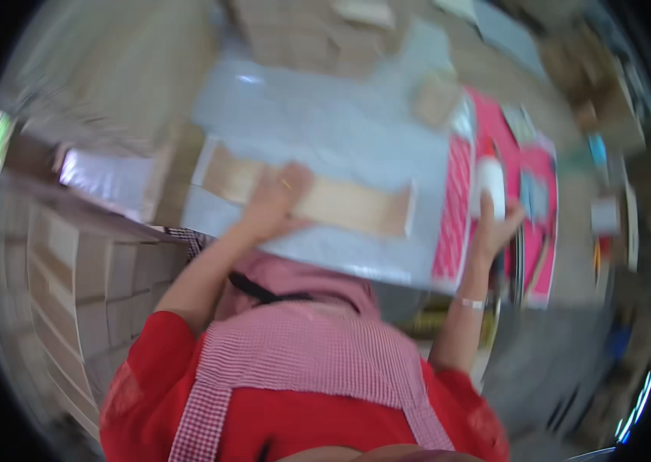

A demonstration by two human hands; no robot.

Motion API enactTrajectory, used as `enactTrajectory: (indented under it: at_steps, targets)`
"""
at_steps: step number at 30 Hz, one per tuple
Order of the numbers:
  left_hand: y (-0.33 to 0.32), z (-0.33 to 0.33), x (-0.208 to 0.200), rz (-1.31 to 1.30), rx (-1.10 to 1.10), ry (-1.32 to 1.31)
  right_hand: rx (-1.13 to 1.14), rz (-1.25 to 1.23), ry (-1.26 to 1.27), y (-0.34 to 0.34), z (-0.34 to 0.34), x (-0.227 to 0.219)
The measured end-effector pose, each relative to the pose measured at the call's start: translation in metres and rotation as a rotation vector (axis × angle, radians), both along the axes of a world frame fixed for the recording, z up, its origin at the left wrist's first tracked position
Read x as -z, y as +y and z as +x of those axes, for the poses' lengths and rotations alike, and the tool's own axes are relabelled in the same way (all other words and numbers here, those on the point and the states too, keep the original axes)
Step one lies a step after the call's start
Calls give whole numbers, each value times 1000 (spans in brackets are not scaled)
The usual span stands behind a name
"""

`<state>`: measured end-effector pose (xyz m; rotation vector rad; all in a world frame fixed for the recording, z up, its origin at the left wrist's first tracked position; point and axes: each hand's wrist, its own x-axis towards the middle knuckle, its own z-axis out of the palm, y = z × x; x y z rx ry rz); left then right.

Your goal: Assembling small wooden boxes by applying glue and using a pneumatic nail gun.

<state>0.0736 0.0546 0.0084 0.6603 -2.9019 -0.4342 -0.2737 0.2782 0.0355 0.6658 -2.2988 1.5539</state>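
Observation:
My left hand [279, 199] lies across a long, shallow pale wooden piece [348, 204] with raised ends. Its fingers reach over the far side and its thumb is at the near edge, gripping the piece against the table; motion blurs the fingertips. At the right, my right hand [495, 229] is at the lower part of a white squeeze bottle [490, 181] with a red tip. The thumb presses along the bottle's left side, while the other fingers extend to its right. The bottle stands tip away from me.
A grey-white sheet covers the worktable [317, 104]. Pink printed sheeting [452, 215] lies along its right side, with a dark curved strip [520, 262] beside it. A small tan block [437, 100] sits at the far right. Stacked wooden boxes [102, 285] stand at the left.

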Motion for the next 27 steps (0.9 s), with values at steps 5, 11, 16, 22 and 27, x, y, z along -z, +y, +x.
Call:
enactTrajectory:
  at_steps: [5,11,16,22,27]
  targets:
    - [-1,-20,2,-16,81,165,147,107,27,-33,-75,63]
    - [-27,32,-195,-560,-43,531,-1,220,-23,-54,-72,60]
    - [-132,69,-365,-786,-546,427,32,135,91,-29,-80,66]
    - [-267,103,-393,-378,-857,-194,74,191,44,2,-54,36]
    - [-252,108,-387,-193,-948,26,76,115,-6,26,-43,16]
